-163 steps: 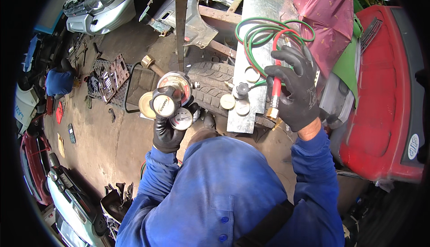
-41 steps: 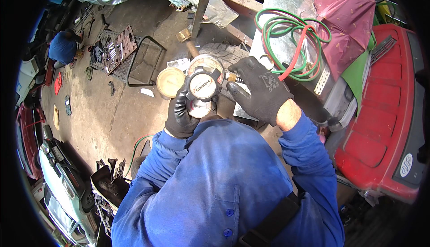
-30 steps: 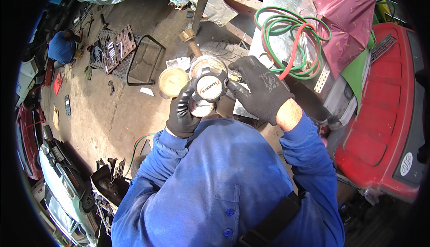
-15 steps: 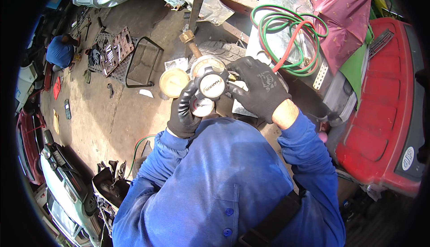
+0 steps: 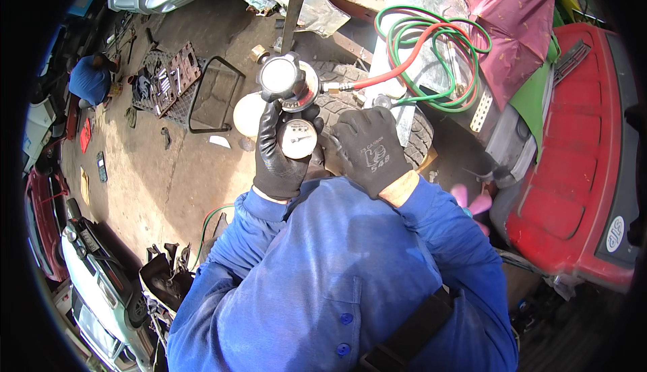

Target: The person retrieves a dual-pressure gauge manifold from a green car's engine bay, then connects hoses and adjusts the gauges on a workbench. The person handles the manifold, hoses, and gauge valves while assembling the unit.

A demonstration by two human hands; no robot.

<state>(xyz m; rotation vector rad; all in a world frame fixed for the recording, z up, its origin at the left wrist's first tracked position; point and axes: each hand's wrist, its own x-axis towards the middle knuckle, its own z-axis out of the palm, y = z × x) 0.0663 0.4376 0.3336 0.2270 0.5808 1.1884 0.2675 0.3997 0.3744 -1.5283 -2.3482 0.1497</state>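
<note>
My left hand (image 5: 280,160) is closed round the lower part of a gas regulator (image 5: 282,79), holding it in front of my chest. The regulator has a black knob with a white cap. A round white gauge (image 5: 297,139) faces up between my fingers. A brass fitting joins a red hose (image 5: 397,69) to its right side. To its left shows a pale round disc (image 5: 247,114); I cannot tell whether it belongs to the regulator. My right hand (image 5: 374,149), back upward, is curled closed near my chest, apart from the regulator. Its fingertips are hidden. Both hands wear black gloves.
Coiled green hose (image 5: 387,42) lies with the red one on a metal panel. A tyre (image 5: 414,126) lies below. A red car part (image 5: 566,156) stands at right. An open tool case (image 5: 176,75) and a crouching person (image 5: 91,79) are far left.
The regulator has turned and moved up and left in my left hand, exposing the hose connection. My right hand has come off it, down and left toward my chest, and curled closed.
</note>
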